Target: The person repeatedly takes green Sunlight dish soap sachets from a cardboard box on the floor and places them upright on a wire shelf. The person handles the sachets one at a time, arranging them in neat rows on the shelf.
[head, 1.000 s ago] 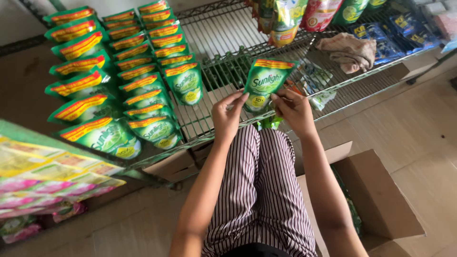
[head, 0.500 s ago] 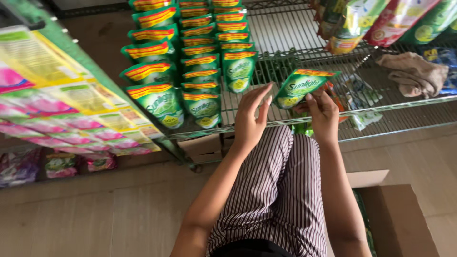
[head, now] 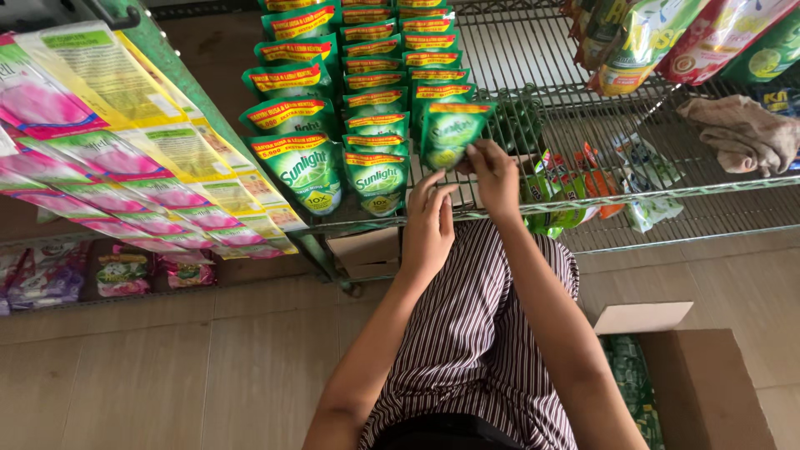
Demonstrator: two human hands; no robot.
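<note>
A green soap pouch is pinched near its lower edge by the right hand, thumb and fingers pressed onto the film, and is held upright just above the wire shelf. The left hand is held close beside it with fingers spread and loosely curled, gripping nothing, its fingertips near the pouch's lower corner. The pouch is positioned at the front of the rightmost of three rows of matching green pouches, which lie overlapping on the shelf.

The step in hand appears to be the placing of this pouch at the head of its row. For the next move, the pouch would need to be lowered and leaned onto the one behind it, aligned with the neighbouring fronts, then released. An open cardboard box with more green packs is seen on the floor at the right; a folded cloth lies further along the shelf.
</note>
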